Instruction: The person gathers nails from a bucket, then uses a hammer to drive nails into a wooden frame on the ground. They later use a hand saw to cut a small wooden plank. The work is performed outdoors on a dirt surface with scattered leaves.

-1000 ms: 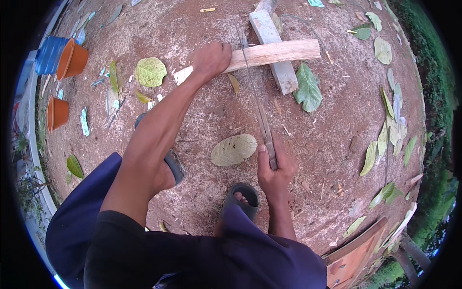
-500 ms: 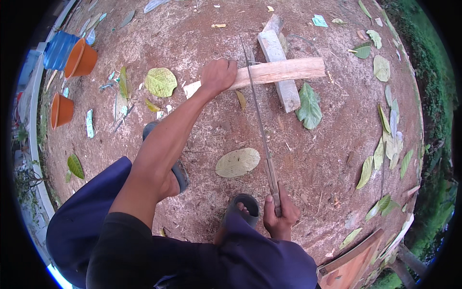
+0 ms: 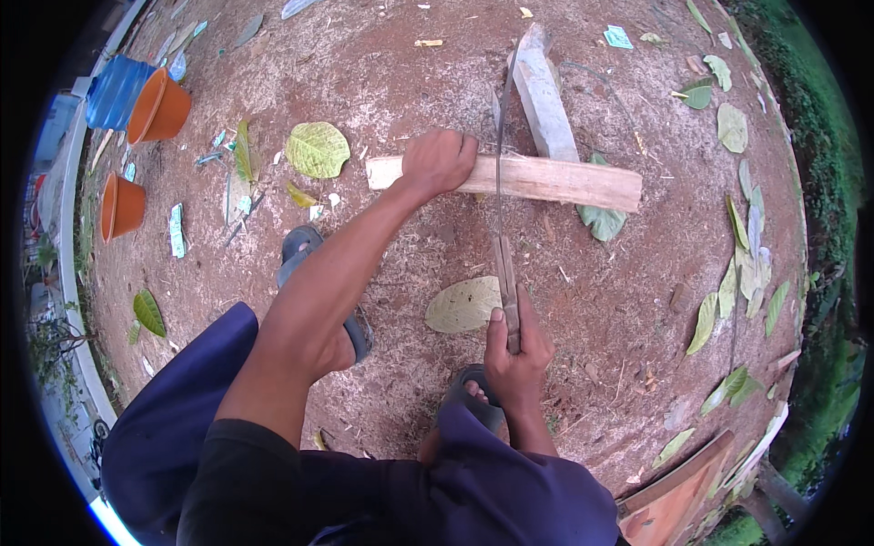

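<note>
My left hand (image 3: 439, 161) presses down on a pale wooden board (image 3: 555, 181) that lies crosswise on the bare earth. Under it, running away from me, lies a thicker grey timber block (image 3: 543, 91). My right hand (image 3: 516, 350) grips the wooden handle of a long thin saw blade (image 3: 500, 155). The blade stands on edge across the board, just right of my left hand. My feet in dark sandals (image 3: 309, 255) rest on the ground below the board.
Dry and green leaves (image 3: 317, 148) litter the reddish soil. Orange pots (image 3: 159, 109) and a blue tub (image 3: 114, 91) stand at the far left by a concrete edge. A brown wooden piece (image 3: 678, 496) lies at the lower right, near grass.
The saw has moved forward and back across the board; my right hand pulled toward me, then pushed out again. My left hand stayed on the board. The view shifted slightly.
</note>
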`<state>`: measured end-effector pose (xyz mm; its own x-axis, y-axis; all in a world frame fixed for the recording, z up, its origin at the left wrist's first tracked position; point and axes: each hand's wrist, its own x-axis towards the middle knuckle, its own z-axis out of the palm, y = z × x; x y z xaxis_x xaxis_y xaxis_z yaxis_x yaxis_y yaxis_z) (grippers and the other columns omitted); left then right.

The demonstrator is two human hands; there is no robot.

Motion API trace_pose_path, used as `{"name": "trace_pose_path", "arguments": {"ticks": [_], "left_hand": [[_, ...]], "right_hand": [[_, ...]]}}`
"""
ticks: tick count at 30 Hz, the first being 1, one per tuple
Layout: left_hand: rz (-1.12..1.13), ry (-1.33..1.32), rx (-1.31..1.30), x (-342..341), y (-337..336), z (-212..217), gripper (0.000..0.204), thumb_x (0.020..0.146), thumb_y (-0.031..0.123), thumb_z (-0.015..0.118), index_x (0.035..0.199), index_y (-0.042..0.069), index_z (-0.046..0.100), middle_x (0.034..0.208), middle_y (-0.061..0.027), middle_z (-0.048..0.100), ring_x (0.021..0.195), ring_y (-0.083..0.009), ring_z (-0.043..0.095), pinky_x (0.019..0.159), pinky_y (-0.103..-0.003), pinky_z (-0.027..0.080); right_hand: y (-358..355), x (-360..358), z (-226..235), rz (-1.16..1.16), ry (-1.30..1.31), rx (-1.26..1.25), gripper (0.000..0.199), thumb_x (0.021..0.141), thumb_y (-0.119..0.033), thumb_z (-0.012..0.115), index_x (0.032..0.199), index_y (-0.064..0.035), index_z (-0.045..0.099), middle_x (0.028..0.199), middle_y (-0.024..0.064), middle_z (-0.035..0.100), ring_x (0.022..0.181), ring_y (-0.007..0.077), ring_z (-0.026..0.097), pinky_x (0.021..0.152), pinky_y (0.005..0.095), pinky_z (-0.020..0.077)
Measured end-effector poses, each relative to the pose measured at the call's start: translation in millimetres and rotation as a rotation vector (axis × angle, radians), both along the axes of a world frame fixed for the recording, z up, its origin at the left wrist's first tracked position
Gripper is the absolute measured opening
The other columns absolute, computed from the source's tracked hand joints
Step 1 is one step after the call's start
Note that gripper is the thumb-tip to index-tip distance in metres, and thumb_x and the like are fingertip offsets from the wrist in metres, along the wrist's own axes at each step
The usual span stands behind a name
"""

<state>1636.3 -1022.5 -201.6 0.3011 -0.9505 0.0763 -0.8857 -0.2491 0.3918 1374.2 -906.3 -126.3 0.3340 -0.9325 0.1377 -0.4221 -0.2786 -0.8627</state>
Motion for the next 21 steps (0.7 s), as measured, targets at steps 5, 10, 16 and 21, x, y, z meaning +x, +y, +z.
{"name": "trace_pose_path", "arguments": {"ticks": [5, 10, 16, 21], "left_hand": [[0.247, 0.105, 0.168, 1, -15, 18, 0.054, 0.101, 0.034, 0.038, 0.081, -0.001, 0.074, 0.083, -0.0281, 0.071, 0.080, -0.0438, 0.070, 0.078, -0.054, 0.054], [0.160, -0.043, -0.223, -24, -8, 21, 0.045, 0.104, 0.034, 0.044, 0.077, 0.004, 0.064, 0.070, -0.0190, 0.064, 0.065, -0.0404, 0.064, 0.067, -0.053, 0.051], [-0.020, -0.121, -0.312, -45, -8, 16, 0.032, 0.102, 0.032, 0.053, 0.088, 0.004, 0.060, 0.075, -0.0131, 0.061, 0.068, -0.0335, 0.060, 0.066, -0.048, 0.045], [-0.188, -0.091, 0.017, -66, 10, 25, 0.039, 0.101, 0.038, 0.055, 0.108, 0.000, 0.054, 0.105, -0.0172, 0.058, 0.099, -0.0297, 0.056, 0.088, -0.045, 0.041]], "right_hand": [[-26, 17, -13, -0.089, -0.067, -0.042, 0.042, 0.091, -0.006, 0.069, 0.129, 0.0099, 0.062, 0.083, 0.0164, 0.072, 0.061, 0.0165, 0.067, 0.054, 0.0315, 0.0516], [-23, 8, 1, -0.138, -0.127, -0.020, 0.041, 0.092, -0.005, 0.068, 0.129, 0.0107, 0.062, 0.081, 0.0142, 0.072, 0.064, 0.0125, 0.065, 0.057, 0.0279, 0.0500], [-16, -9, 11, -0.255, -0.213, 0.095, 0.038, 0.094, -0.005, 0.066, 0.128, 0.0103, 0.063, 0.086, 0.0114, 0.071, 0.073, 0.0117, 0.063, 0.065, 0.0274, 0.0505], [-26, -40, 6, -0.268, -0.151, 0.052, 0.038, 0.092, -0.005, 0.068, 0.127, 0.0098, 0.064, 0.078, 0.0067, 0.070, 0.063, 0.0083, 0.057, 0.058, 0.0225, 0.0458]]}}
